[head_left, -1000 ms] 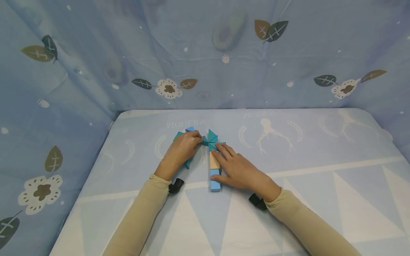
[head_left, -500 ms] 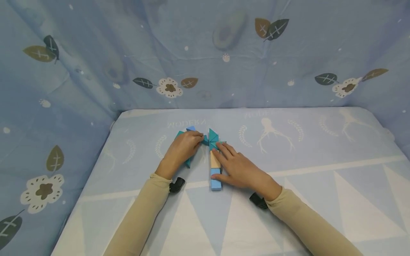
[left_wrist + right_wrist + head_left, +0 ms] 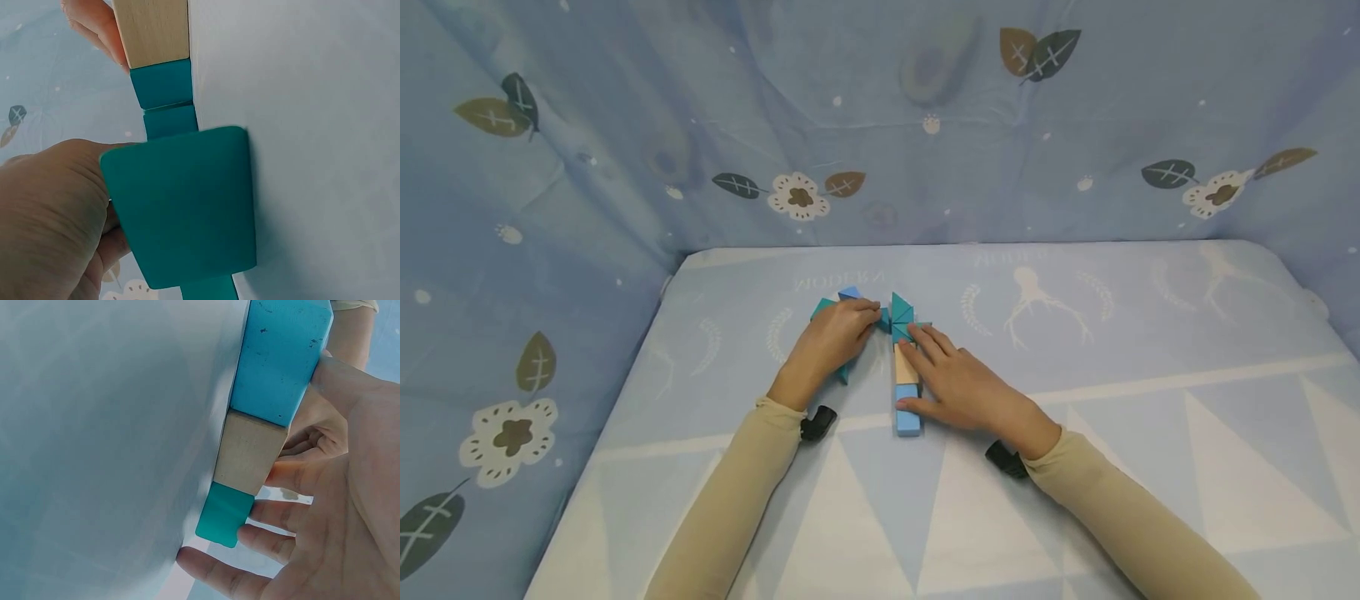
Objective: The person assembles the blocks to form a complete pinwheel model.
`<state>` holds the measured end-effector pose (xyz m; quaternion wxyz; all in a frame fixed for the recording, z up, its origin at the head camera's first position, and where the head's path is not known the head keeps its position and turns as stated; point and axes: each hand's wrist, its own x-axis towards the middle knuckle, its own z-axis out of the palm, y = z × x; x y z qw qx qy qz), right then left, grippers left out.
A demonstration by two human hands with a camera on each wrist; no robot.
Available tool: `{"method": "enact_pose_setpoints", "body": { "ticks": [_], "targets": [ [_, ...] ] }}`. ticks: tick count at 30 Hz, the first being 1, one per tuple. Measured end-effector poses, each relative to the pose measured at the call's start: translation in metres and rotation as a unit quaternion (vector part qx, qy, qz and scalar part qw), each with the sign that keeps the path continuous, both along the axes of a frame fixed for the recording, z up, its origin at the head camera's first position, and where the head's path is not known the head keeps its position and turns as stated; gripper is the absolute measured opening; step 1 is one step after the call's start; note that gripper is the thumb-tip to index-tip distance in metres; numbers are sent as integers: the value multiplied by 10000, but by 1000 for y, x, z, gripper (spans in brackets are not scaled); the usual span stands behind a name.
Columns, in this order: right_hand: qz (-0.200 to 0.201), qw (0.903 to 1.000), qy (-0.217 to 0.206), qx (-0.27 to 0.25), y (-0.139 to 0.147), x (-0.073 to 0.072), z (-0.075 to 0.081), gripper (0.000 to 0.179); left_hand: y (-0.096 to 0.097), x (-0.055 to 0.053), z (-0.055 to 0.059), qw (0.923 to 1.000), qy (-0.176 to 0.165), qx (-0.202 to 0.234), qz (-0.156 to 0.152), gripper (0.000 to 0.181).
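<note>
Left hand (image 3: pixel 829 337) curled in, fingertips pinching a teal block (image 3: pixel 885 320) just left of the teal triangular blocks (image 3: pixel 902 313); right hand (image 3: pixel 966 387) spread, thumb on the blue block (image 3: pixel 907 423). Plain wooden block (image 3: pixel 906 368) sits between blue and teal, all on the patterned tablecloth (image 3: pixel 1075 517).

The tabletop (image 3: pixel 1120 317) is pale blue and white, printed with triangles, leafy sprigs and antlered figures. On it a blue block (image 3: pixel 907 423), a wooden block (image 3: pixel 906 365) and teal triangles (image 3: pixel 901 308) form a line, with partly hidden teal pieces (image 3: pixel 822 307) and a blue piece (image 3: pixel 850 292) to the left.
</note>
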<state>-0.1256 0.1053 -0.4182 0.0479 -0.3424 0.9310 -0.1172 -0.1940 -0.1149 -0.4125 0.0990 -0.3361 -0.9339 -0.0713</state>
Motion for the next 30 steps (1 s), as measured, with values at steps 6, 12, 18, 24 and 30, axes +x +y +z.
{"method": "enact_pose_setpoints", "body": {
  "ticks": [6, 12, 18, 24, 30],
  "targets": [
    [17, 9999, 121, -22, 1, -3, 1, 84, 1, -2, 1, 10000, -7, -22, 11, 26],
    [-62, 10000, -42, 26, 4, -4, 3, 84, 6, -3, 2, 10000, -22, -48, 4, 26],
    [-90, 9998, -183, 17, 5, -4, 4, 84, 7, -3, 1, 10000, -15, -19, -16, 27],
    [-28, 9999, -126, 15, 3, -3, 2, 85, 5, -1, 2, 9999, -109, -47, 25, 28],
    [-12, 9999, -148, -43, 0, -3, 3, 85, 4, -1, 3, 9998, -163, -106, 44, 29]
  ]
}}
